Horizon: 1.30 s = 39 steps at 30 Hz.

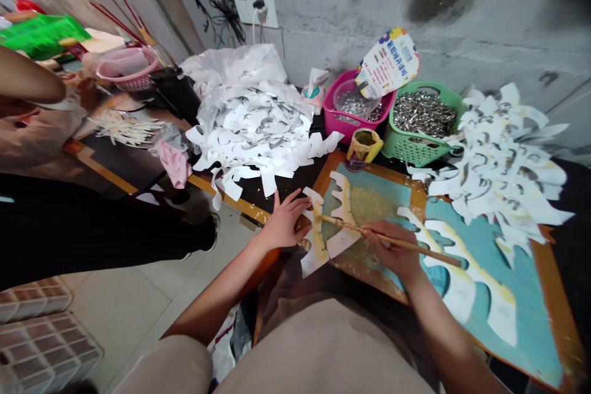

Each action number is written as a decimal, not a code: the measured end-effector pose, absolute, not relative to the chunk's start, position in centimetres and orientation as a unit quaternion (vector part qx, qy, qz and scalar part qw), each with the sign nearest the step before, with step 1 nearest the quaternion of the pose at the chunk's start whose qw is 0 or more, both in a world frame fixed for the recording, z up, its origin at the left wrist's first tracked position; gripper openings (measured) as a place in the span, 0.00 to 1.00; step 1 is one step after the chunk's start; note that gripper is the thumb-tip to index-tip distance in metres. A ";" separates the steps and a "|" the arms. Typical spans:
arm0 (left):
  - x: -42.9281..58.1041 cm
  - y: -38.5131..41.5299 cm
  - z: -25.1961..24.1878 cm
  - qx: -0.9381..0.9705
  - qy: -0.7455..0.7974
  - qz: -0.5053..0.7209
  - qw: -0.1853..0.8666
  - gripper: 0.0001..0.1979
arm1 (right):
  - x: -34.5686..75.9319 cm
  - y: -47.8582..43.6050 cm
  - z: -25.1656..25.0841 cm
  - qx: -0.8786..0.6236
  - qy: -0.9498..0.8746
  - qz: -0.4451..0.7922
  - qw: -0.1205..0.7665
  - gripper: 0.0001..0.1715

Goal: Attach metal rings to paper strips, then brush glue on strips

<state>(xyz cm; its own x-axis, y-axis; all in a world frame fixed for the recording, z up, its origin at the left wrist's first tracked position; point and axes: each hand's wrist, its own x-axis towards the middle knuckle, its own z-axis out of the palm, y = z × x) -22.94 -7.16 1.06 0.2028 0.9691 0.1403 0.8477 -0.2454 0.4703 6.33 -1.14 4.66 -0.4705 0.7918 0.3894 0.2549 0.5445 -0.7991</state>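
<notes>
My left hand (287, 221) lies with its fingers spread on a white cut-out piece (316, 249) with a notched edge, at the near edge of the board. In my right hand (392, 251) is a long wooden-handled brush (422, 250). The brush tip touches the same piece, where a yellowish smear shows. Close beside it on the right is a second white cut-out (344, 240), also smeared yellow. Two more such cut-outs, one of them this white piece (501, 305), rest on the blue sheet (530, 320) right of my right hand.
Behind the board stands a yellow-stained cup (361, 151). Near the wall are a pink basket (333, 112) and a green basket (415, 152) of small metal parts. White cut-outs heap at left (258, 129) and right (512, 160). Another person's arm (30, 77) is at far left.
</notes>
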 end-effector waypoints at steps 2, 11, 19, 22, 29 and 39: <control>-23.0 -7.1 1.0 0.762 0.595 0.206 0.147 0.27 | 6.1 -1.2 4.5 -0.326 -0.794 0.325 0.396 0.10; -22.9 -7.2 1.3 0.763 0.595 0.205 0.147 0.25 | 4.7 -1.3 4.0 -0.316 -0.811 0.305 0.387 0.13; -22.8 -7.2 1.4 0.761 0.597 0.207 0.149 0.24 | 5.2 -1.4 4.2 -0.375 -0.768 0.246 0.457 0.15; -22.8 -7.2 1.3 0.762 0.596 0.206 0.147 0.23 | 6.2 -2.0 4.4 -0.358 -0.767 0.258 0.465 0.15; -22.9 -7.2 1.1 0.762 0.598 0.204 0.138 0.24 | 7.8 -3.4 2.9 -0.288 -0.821 0.330 0.367 0.22; -22.9 -7.3 1.3 0.764 0.594 0.204 0.145 0.26 | 7.3 -1.2 2.1 -0.225 -0.880 0.263 0.325 0.23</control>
<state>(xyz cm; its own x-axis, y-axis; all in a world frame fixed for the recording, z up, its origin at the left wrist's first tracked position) -22.89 -7.25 1.35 0.2105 0.9677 0.1389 0.8492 -0.2514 0.4644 7.33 -1.16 2.12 -0.6870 0.5676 0.4537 0.2255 0.7601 -0.6095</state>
